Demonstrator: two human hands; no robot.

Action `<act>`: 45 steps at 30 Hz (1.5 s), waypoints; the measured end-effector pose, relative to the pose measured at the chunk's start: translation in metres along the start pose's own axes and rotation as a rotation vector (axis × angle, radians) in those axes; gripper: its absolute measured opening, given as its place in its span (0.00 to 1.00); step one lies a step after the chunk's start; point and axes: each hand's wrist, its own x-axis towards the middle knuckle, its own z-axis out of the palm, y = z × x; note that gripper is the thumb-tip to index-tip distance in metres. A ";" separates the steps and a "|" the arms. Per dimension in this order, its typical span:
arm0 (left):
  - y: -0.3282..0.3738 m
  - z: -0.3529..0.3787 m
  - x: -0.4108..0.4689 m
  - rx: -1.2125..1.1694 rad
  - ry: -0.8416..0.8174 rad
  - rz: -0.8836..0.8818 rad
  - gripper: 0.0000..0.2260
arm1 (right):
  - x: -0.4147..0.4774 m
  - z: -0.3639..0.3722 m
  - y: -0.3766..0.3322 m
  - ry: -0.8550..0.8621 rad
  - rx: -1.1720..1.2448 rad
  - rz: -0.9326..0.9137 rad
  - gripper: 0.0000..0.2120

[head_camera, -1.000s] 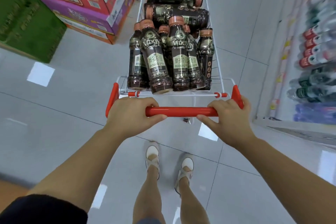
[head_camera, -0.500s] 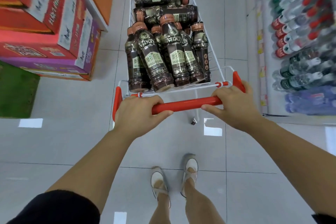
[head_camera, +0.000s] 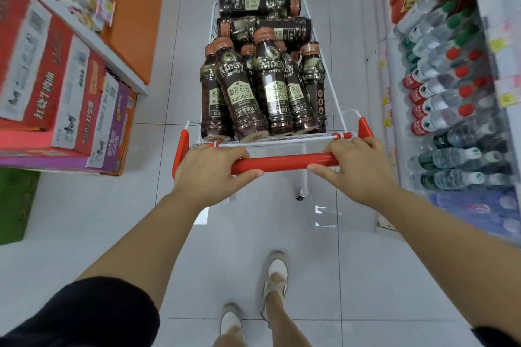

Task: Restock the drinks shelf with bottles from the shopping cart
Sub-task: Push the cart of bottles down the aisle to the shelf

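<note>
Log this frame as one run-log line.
phase: transit, no bottle picked | left hand: gripping red handle | right hand: gripping handle | cart: full of coffee bottles | drinks shelf: on right

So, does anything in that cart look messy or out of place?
Only mildly: the coffee bottles lean against each other, and two lie flat at the far end. Nothing looks spilled or damaged.

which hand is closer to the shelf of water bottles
Right. The right hand grips the red handle at the end beside the water bottle shelf; the left hand grips the far end.
</note>
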 end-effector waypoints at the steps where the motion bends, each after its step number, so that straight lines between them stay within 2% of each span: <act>1: 0.000 -0.002 0.014 0.005 0.012 0.007 0.23 | 0.010 -0.004 0.007 -0.013 0.002 0.003 0.29; 4: 0.000 -0.009 0.055 0.024 0.003 0.027 0.25 | 0.039 -0.016 0.025 -0.026 0.013 0.023 0.26; 8: -0.003 -0.016 0.108 0.041 -0.013 0.070 0.23 | 0.074 -0.027 0.048 -0.032 0.004 0.051 0.27; 11: -0.002 -0.023 0.150 0.033 -0.008 0.100 0.26 | 0.104 -0.037 0.067 -0.027 0.007 0.087 0.28; 14: -0.003 -0.036 0.195 0.034 -0.052 0.116 0.24 | 0.137 -0.049 0.086 -0.050 0.017 0.112 0.28; 19: 0.004 -0.053 0.264 0.048 -0.108 0.145 0.18 | 0.185 -0.068 0.120 -0.059 0.052 0.141 0.23; 29: 0.020 -0.075 0.400 0.070 -0.101 0.163 0.20 | 0.288 -0.102 0.198 -0.042 0.015 0.164 0.27; 38: 0.035 -0.096 0.516 0.064 -0.113 0.161 0.18 | 0.379 -0.135 0.266 -0.054 0.058 0.168 0.22; 45: 0.038 -0.114 0.605 0.057 -0.121 0.197 0.18 | 0.448 -0.154 0.312 -0.070 0.050 0.201 0.33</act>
